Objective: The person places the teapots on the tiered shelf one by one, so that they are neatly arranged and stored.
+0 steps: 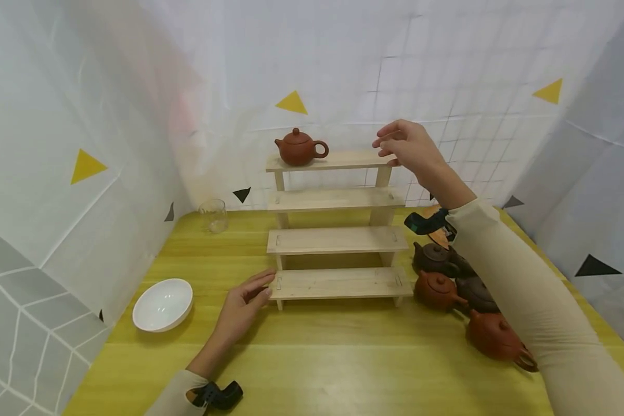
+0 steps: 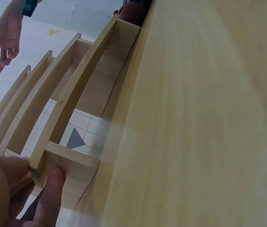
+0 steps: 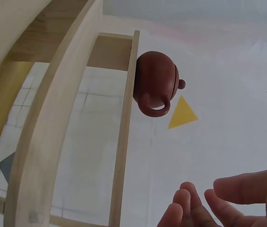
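A wooden tiered display stand (image 1: 338,240) with stepped shelves stands mid-table. On the left part of its top shelf sits a reddish-brown teapot (image 1: 296,149), spout to the left and handle to the right; the right wrist view shows this teapot (image 3: 156,80) from its handle side. My left hand (image 1: 243,306) pinches the left end of the lowest shelf; in the left wrist view its thumb (image 2: 53,189) lies against the side support. Near the right end of the top shelf my right hand (image 1: 411,147) is in the air, fingers loosely bent, holding nothing.
Several brown and reddish teapots (image 1: 439,289) crowd the table right of the stand, partly hidden by my right sleeve. A white bowl (image 1: 162,306) is at the left, with a clear glass cup (image 1: 214,216) behind it. A white sheet backdrop surrounds the table.
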Motion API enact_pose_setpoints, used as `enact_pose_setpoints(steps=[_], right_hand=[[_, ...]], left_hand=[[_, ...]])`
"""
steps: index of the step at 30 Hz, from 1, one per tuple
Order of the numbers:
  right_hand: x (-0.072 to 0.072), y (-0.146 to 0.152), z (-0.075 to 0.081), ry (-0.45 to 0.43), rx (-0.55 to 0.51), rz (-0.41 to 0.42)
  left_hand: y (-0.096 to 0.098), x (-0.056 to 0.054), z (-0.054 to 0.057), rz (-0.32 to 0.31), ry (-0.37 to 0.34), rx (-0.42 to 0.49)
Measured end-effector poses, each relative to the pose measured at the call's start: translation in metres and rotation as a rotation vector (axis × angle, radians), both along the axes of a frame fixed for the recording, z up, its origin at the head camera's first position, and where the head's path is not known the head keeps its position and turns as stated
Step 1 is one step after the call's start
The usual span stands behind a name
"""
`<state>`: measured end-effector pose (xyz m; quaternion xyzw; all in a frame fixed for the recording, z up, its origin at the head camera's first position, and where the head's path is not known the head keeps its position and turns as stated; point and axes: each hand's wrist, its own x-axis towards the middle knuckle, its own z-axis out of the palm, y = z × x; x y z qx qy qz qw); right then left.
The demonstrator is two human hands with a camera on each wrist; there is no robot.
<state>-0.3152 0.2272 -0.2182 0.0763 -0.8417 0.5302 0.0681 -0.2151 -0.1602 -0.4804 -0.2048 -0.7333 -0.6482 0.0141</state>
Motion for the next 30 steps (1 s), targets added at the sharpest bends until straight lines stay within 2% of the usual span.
enact_pose_setpoints(steps=[8, 16, 21, 30], right_hand=[[0.020, 0.022, -0.008, 0.027, 0.093, 0.015], [0.038, 0.052, -0.019, 0.023, 0.110, 0.032], [0.049, 0.071, -0.026, 0.004, 0.164, 0.036], [0.069, 0.110, -0.041, 0.022, 0.199, 0.018]], left_hand=[[0.000, 0.001, 0.001, -0.009, 0.016, 0.007], [0.001, 0.003, 0.003, 0.004, 0.012, 0.007], [0.000, 0.002, 0.003, 0.005, 0.023, 0.005], [0.001, 0.001, 0.002, -0.001, 0.022, 0.020]])
